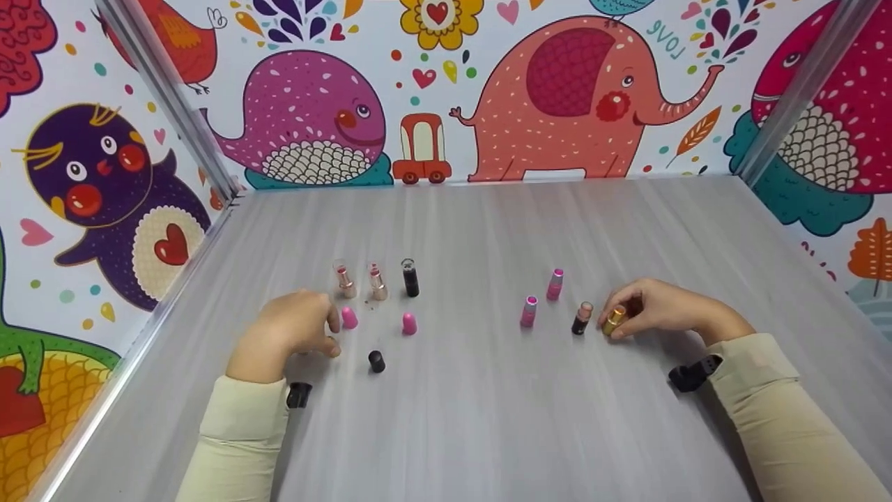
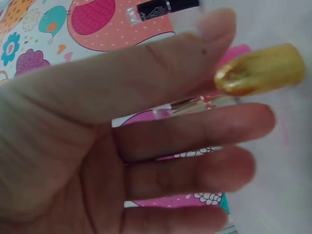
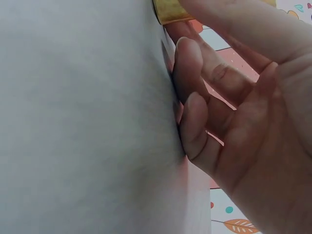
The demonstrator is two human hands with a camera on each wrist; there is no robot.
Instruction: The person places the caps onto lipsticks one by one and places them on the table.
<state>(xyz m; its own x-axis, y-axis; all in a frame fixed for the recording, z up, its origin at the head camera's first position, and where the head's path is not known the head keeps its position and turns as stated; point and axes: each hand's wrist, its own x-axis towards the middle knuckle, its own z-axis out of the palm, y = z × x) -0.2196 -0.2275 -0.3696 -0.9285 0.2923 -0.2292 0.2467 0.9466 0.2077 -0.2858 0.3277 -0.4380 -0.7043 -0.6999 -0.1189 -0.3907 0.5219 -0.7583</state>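
Note:
My left hand (image 1: 289,331) is at the left, thumb and fingers apart. In the left wrist view a gold lipstick cap (image 2: 265,70) stands on the table just beyond the thumb; the hand hides it in the head view. Beside that hand stand two pink caps, the nearer one (image 1: 349,318) and another (image 1: 409,323), and a black cap (image 1: 376,361). At the right, my right hand (image 1: 658,310) pinches a gold lipstick (image 1: 614,321) between thumb and fingers, low at the table. Just left of it stands a black lipstick (image 1: 581,318) with its cap off.
Two pink lipsticks, one in front (image 1: 529,312) and one behind (image 1: 555,284), stand right of centre. Behind the pink caps are two clear-topped lipsticks (image 1: 344,279) (image 1: 377,282) and a black lipstick (image 1: 410,278). Patterned walls border the grey table (image 1: 474,411).

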